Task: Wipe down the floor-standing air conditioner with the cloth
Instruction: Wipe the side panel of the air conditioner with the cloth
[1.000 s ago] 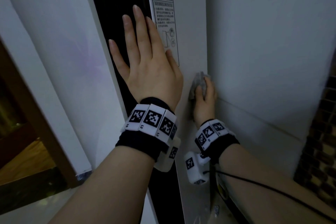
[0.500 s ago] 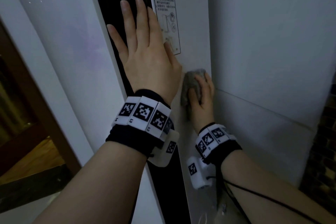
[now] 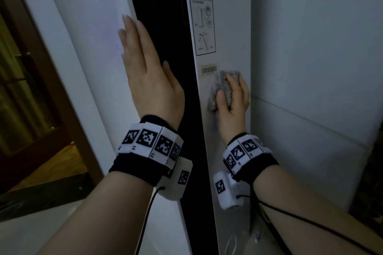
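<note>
The air conditioner (image 3: 230, 16) stands beside the wall (image 3: 310, 47). My left hand (image 3: 149, 80) lies flat and open on its front. My right hand (image 3: 232, 103) clutches the cloth (image 3: 221, 85) against its side, just below the barcode (image 3: 209, 70). I'd press evenly, in long overlapping strokes.

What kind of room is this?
Probably a room in a home: a tall floor-standing air conditioner stands beside a plain pale wall, with a brown wooden frame on the left.
</note>
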### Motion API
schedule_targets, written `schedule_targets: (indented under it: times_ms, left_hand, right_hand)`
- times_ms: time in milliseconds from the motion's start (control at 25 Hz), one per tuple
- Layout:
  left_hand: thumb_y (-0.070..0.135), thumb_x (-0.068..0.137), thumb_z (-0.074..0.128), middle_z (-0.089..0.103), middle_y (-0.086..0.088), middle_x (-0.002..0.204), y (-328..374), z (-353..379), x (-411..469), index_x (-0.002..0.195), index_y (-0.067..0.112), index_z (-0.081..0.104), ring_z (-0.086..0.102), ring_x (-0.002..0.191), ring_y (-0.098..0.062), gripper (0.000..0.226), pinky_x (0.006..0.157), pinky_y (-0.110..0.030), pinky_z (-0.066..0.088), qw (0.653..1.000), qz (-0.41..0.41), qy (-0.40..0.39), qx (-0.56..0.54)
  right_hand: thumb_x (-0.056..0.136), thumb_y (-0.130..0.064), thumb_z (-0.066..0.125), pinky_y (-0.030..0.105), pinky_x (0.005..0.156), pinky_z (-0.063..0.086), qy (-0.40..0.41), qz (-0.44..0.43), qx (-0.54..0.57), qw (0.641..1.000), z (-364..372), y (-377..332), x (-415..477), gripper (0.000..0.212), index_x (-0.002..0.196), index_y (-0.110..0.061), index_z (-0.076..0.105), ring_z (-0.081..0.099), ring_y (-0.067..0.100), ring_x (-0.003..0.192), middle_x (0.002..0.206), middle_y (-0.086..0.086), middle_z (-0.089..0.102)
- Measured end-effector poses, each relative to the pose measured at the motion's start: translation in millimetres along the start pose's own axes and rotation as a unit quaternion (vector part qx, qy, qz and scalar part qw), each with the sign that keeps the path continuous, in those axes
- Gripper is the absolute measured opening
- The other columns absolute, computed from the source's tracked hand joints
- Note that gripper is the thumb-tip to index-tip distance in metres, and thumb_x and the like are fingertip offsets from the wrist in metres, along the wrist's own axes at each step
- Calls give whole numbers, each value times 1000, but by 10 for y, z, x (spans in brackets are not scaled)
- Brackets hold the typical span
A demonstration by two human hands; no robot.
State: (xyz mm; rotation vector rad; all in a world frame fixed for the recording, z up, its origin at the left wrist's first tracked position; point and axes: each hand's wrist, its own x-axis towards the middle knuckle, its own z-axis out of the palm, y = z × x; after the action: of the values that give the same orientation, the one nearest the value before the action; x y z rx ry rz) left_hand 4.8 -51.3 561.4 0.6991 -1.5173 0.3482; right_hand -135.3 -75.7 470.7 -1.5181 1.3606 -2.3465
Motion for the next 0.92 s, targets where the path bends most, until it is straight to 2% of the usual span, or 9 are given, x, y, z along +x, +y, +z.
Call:
schedule_targets:
  times_ms: [80, 160, 280, 360, 440, 520, 680, 800, 920]
  left_hand:
    - [-8, 89, 39, 7, -26, 155, -11, 10, -26, 146, -7, 13, 5, 146, -36, 62, 120, -42, 8, 1000, -14, -2, -18]
    - [-7, 90, 39, 6, -25, 156, -21, 13, -40, 147, -6, 11, 4, 146, -34, 63, 121, -40, 6, 999, -27, -8, -32]
    - [-3, 93, 41, 4, -24, 156, -77, -9, -111, 147, -6, 7, 2, 146, -33, 64, 121, -37, 4, 998, -39, -22, -47]
    - [1, 95, 40, 3, -23, 157, -156, -30, -189, 147, -5, 6, 1, 146, -31, 62, 121, -34, 2, 997, -37, -38, -56]
    - [4, 98, 37, 3, -22, 157, -238, -45, -231, 148, -4, 7, 1, 147, -30, 58, 120, -32, 1, 997, -28, -47, -57]
    - [6, 100, 33, 4, -21, 157, -306, -56, -241, 148, -4, 8, 2, 147, -29, 55, 120, -31, 1, 996, -15, -50, -67]
    - [8, 101, 27, 5, -18, 158, -388, -73, -284, 149, 0, 9, 1, 147, -28, 52, 120, -36, 1, 992, -24, -55, -107]
    - [10, 101, 26, 4, -17, 158, -459, -87, -351, 149, 2, 10, -1, 146, -25, 51, 120, -37, -1, 989, -29, -69, -127]
    - [14, 101, 24, 3, -16, 158, -506, -94, -399, 150, 4, 10, -2, 146, -25, 51, 120, -38, -2, 987, -34, -75, -141]
  right_hand:
    - [93, -33, 47, 8, 109, 15, -18, -49, -21, 998, 34, -22, -140, 36, 124, -47, 35, 18, 8, 136, 151, 2, 20]
    - [93, -36, 48, 17, 115, 15, -46, -107, -35, 993, 22, -22, -210, 36, 126, -44, 37, 19, 16, 139, 149, 0, 20]
    - [93, -26, 52, 28, 116, 19, -27, -35, -18, 999, -16, -108, -46, 35, 122, -42, 39, 20, 10, 134, 150, 4, 21]
    - [92, -27, 50, 23, 115, 19, -9, -15, -12, 1000, 41, -144, -54, 34, 123, -39, 40, 19, 5, 132, 151, 7, 21]
    - [91, -30, 49, 14, 112, 16, -16, -64, -32, 997, 110, -141, -162, 35, 123, -42, 39, 19, 8, 135, 150, 7, 21]
    - [91, -30, 49, 16, 112, 17, -13, -84, -31, 996, 120, -139, -166, 36, 122, -44, 38, 20, 13, 136, 149, 8, 23]
    - [93, -26, 47, 21, 111, 20, 18, -42, -13, 999, 201, -261, -208, 35, 125, -36, 39, 21, 13, 137, 150, 10, 21]
    - [92, -28, 50, 22, 115, 18, -16, -129, -58, 990, 244, -256, -411, 36, 127, -33, 41, 20, 20, 139, 149, 8, 20]
    - [90, -29, 49, 22, 112, 18, -3, -81, -34, 996, 221, -338, -341, 37, 122, -45, 38, 20, 17, 139, 150, 7, 20]
